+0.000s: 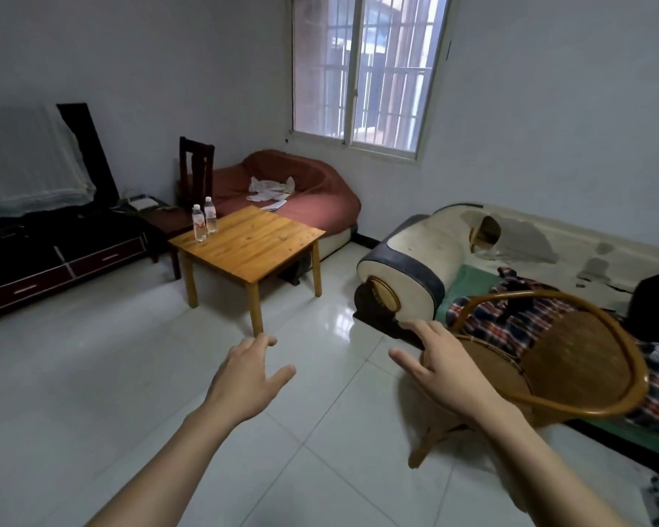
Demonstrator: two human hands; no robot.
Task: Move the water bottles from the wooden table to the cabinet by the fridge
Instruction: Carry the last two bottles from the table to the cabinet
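Two bottles (202,221) stand side by side at the counter's (252,245) far-left corner, well apart from both hands. Left hand (250,378) and right hand (440,368) reach forward, fingers loose, holding nothing. Walk closer first, keep clear of the wicker chair (564,359), then grip one bottle per hand at mid-body.

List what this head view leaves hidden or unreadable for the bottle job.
- Cabinet and fridge: neither shows in the head view, so the drop-off spot is unknown.
- Bottle labels: the two water bottles on the wooden table are too small to read or to judge how full they are.
- Rattan chair: the right hand covers part of its seat; contact is unclear.
- Left hand: open, holds nothing.
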